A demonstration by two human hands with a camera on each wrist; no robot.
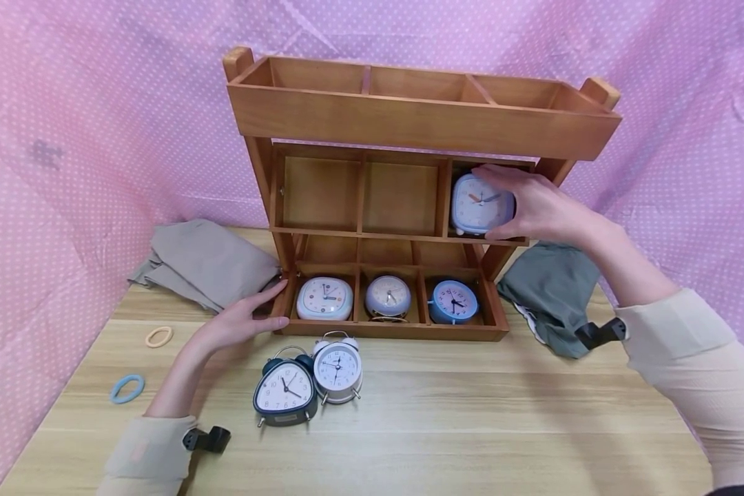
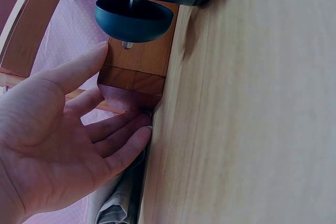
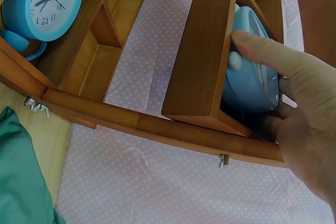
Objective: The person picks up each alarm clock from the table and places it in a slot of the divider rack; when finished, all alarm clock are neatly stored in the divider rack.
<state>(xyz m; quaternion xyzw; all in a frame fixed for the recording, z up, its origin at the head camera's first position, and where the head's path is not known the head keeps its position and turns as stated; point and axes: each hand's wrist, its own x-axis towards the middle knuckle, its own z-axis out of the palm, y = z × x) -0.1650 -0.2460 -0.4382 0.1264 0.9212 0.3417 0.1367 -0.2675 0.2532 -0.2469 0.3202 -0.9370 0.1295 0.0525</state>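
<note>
My right hand grips the blue clock in the shelf's middle-right cubby; my left hand, fingers straight, braces the bottom-left corner. The risk I see — the clock catching the top tray's edge and tipping out. Neighbouring middle cubbies stand free.

The left hand is stretched forward, fingers straight and flat; the right hand is raised, fingers curled in a grasp.

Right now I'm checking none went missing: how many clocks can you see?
6. Three sit in the bottom shelf row, two stand on the table, and the right hand holds one in the middle row.
</note>
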